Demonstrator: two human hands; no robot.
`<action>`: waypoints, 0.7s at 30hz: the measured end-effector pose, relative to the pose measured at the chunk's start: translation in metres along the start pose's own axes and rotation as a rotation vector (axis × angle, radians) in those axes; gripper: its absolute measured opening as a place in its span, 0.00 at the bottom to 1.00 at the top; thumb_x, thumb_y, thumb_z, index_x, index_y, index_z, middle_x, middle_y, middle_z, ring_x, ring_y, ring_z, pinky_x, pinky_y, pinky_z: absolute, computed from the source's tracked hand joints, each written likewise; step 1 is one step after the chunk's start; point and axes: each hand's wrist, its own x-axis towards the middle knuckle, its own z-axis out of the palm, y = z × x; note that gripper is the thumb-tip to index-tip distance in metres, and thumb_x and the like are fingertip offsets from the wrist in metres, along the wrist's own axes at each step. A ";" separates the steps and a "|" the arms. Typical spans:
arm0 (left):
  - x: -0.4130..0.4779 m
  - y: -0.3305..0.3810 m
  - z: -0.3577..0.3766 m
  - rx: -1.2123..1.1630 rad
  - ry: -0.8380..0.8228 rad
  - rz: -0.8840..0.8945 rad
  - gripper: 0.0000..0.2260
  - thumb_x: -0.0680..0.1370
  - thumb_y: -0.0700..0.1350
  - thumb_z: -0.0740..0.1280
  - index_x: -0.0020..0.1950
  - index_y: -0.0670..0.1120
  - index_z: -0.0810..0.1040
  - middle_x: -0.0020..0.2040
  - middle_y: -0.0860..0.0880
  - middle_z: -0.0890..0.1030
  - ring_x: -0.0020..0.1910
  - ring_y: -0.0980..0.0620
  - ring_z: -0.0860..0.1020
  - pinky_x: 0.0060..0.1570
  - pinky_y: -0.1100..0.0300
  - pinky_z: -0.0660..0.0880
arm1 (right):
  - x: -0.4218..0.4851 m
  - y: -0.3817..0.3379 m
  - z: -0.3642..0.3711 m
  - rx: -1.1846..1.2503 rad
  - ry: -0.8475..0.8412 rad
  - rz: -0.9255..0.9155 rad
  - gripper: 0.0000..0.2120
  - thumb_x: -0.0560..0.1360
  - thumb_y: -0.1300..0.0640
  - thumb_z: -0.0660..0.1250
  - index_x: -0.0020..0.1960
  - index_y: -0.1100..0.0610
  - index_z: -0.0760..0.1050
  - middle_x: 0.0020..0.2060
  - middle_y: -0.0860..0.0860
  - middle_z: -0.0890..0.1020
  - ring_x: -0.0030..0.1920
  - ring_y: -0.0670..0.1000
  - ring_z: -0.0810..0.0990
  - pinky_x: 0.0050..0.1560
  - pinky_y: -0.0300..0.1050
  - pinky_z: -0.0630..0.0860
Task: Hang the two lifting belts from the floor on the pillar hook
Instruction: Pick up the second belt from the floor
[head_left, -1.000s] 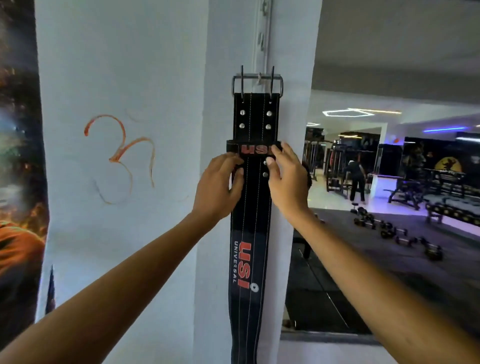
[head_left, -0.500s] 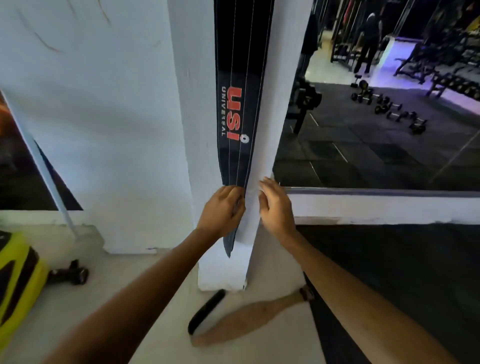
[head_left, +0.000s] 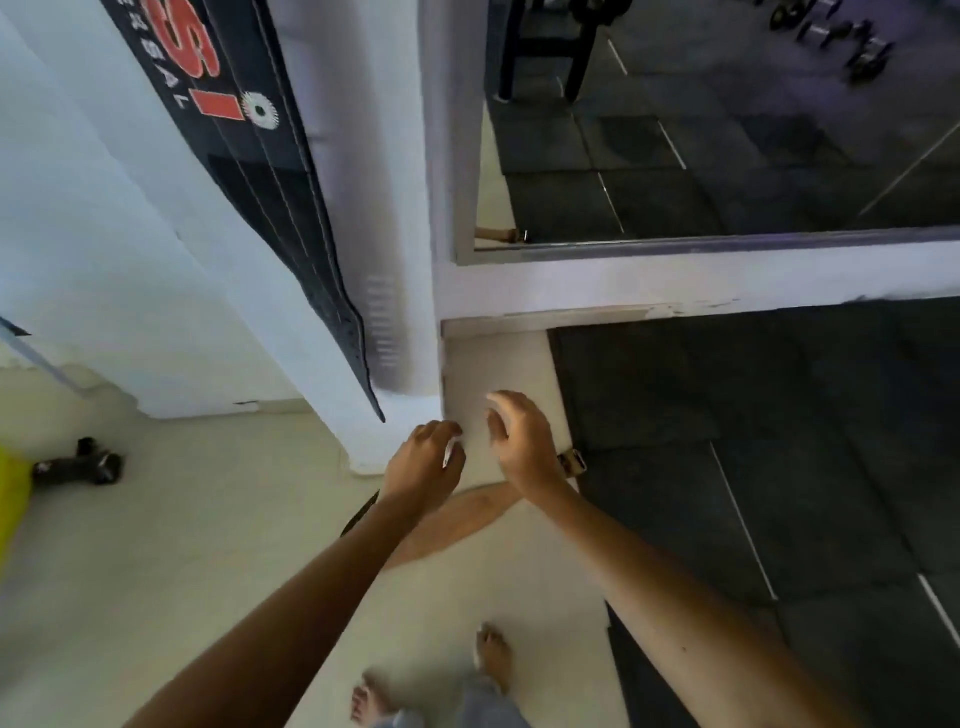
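The black belt (head_left: 291, 218) now hangs free down the white pillar (head_left: 337, 171), its tip just above the floor; a second ago both hands were pressed to its upper part near the hook, and half a second ago to its lower end. The view has dropped with them. The left hand (head_left: 423, 467), loosely curled, and the right hand (head_left: 522, 441), fingers spread, both hold nothing and reach down toward the tan belt (head_left: 457, 519) lying on the cream floor (head_left: 208, 545) at the pillar's foot. Judged so, one belt is hung and the second is next.
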 end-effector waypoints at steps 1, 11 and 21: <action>0.011 0.007 0.012 0.000 -0.015 0.005 0.12 0.79 0.43 0.61 0.61 0.44 0.77 0.59 0.46 0.81 0.59 0.45 0.77 0.53 0.55 0.73 | 0.004 0.014 -0.003 0.002 0.007 0.039 0.11 0.77 0.62 0.67 0.57 0.64 0.80 0.51 0.58 0.85 0.53 0.57 0.83 0.55 0.43 0.78; 0.123 0.003 0.201 0.039 -0.362 -0.009 0.10 0.79 0.46 0.61 0.58 0.48 0.77 0.59 0.46 0.81 0.54 0.48 0.79 0.52 0.56 0.77 | 0.031 0.215 0.036 0.031 -0.044 0.545 0.13 0.80 0.58 0.62 0.61 0.60 0.78 0.57 0.57 0.83 0.59 0.55 0.80 0.57 0.39 0.72; 0.182 -0.129 0.445 0.133 -0.572 -0.049 0.11 0.76 0.46 0.63 0.57 0.46 0.76 0.55 0.45 0.80 0.54 0.44 0.78 0.47 0.54 0.74 | 0.015 0.415 0.186 0.027 -0.131 0.833 0.11 0.80 0.58 0.63 0.60 0.60 0.77 0.57 0.55 0.83 0.57 0.52 0.81 0.52 0.35 0.71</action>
